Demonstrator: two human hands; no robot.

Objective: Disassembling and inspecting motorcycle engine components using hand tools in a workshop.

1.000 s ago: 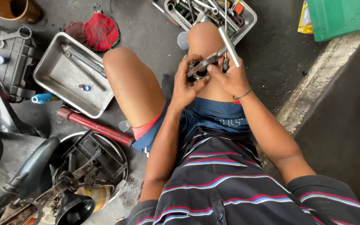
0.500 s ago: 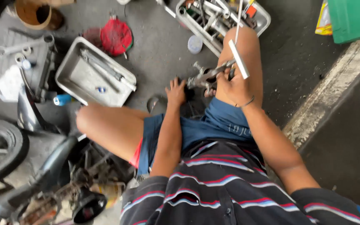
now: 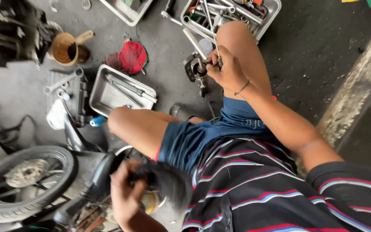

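Gripping blurred dark object (image 3: 159,182), left hand (image 3: 125,195) smeared

A black shirt (image 3: 254,189) with red, white and blue stripes, dark blue shorts (image 3: 194,141). Beyond the hands lay a silver tray (image 3: 104,101), a red cloth (image 3: 133,56), a brown pot (image 3: 65,47), grey floor (image 3: 318,56), black tyre (image 3: 22,180).

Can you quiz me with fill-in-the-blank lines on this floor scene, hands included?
1. The right hand grips a grey metal engine part beside the person's raised ____.
2. The left hand reaches down near a dark, blurred object, close to the spoked black ____.
3. The shallow rectangular steel tray beside the red round cap holds long metal ____.

Missing words: knee; wheel; tools
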